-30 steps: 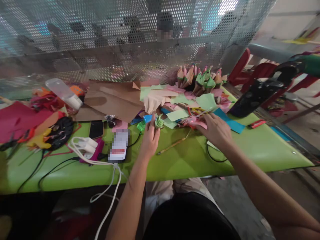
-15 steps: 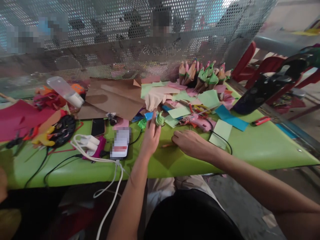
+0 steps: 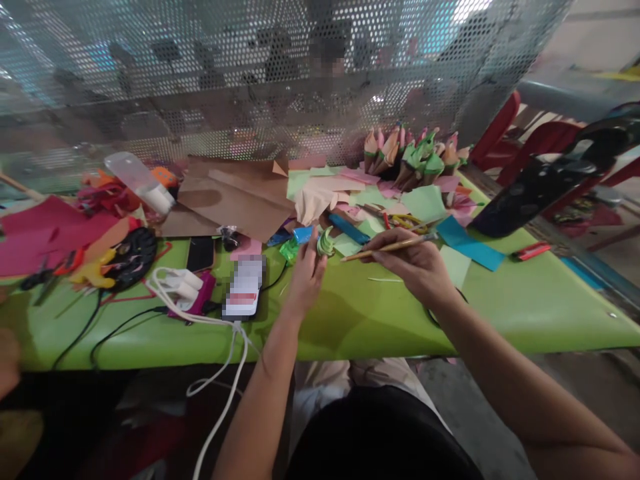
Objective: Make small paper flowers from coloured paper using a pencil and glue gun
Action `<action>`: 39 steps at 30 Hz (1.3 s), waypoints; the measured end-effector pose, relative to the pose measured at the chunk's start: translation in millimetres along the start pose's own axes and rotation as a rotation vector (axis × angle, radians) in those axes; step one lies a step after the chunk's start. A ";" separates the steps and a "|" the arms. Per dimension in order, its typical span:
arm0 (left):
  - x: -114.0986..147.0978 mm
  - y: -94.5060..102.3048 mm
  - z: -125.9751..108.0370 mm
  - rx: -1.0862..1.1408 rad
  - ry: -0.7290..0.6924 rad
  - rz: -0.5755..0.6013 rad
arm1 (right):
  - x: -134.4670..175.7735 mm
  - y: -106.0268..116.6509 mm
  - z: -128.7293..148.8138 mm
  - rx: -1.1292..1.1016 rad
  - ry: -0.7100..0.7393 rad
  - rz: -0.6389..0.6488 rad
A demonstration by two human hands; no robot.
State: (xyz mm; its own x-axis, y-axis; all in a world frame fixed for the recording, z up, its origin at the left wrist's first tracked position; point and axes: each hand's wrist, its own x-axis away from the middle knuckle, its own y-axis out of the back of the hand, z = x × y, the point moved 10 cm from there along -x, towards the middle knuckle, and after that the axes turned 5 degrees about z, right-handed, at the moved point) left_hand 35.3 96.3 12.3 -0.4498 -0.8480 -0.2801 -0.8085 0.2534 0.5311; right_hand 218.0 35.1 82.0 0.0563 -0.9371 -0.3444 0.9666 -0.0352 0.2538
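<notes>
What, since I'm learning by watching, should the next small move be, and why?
Probably bring the thin stick to the green curl: the right hand holds the stick, its tip near but apart, while the left hand holds the curl.

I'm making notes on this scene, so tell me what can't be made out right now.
All in the head view:
Phone: its screen is pixelated, so the text is unreadable.
Stick: partly hidden by the right hand.
Green paper curl: partly hidden by the left hand.
Figures behind the mesh screen: blurred and broken up by it.
Shape at lower left: cut off by the picture's edge.
</notes>
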 end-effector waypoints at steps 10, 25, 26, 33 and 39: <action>-0.8 -3.1 3.7 -0.011 0.005 0.003 | -9.5 -9.9 -17.3 -0.098 -0.009 -0.028; -2.0 -7.0 3.5 0.009 -0.012 0.032 | -13.0 -16.2 -18.3 0.008 0.018 0.019; -1.9 -7.0 3.7 0.007 -0.013 0.028 | -13.6 -16.7 -18.8 0.012 0.011 0.027; -0.5 -8.5 1.9 -0.009 -0.044 0.032 | -20.7 -19.6 -18.3 0.040 -0.016 0.080; 0.1 -10.5 3.0 -0.019 -0.015 0.062 | -27.6 -22.1 -16.6 0.054 -0.044 0.114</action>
State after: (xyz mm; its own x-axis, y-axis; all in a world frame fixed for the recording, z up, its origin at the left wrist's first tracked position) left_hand 42.7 94.9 4.2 -0.5048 -0.8238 -0.2579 -0.7717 0.2967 0.5625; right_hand 199.3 67.4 70.9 0.1532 -0.9504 -0.2706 0.9397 0.0554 0.3374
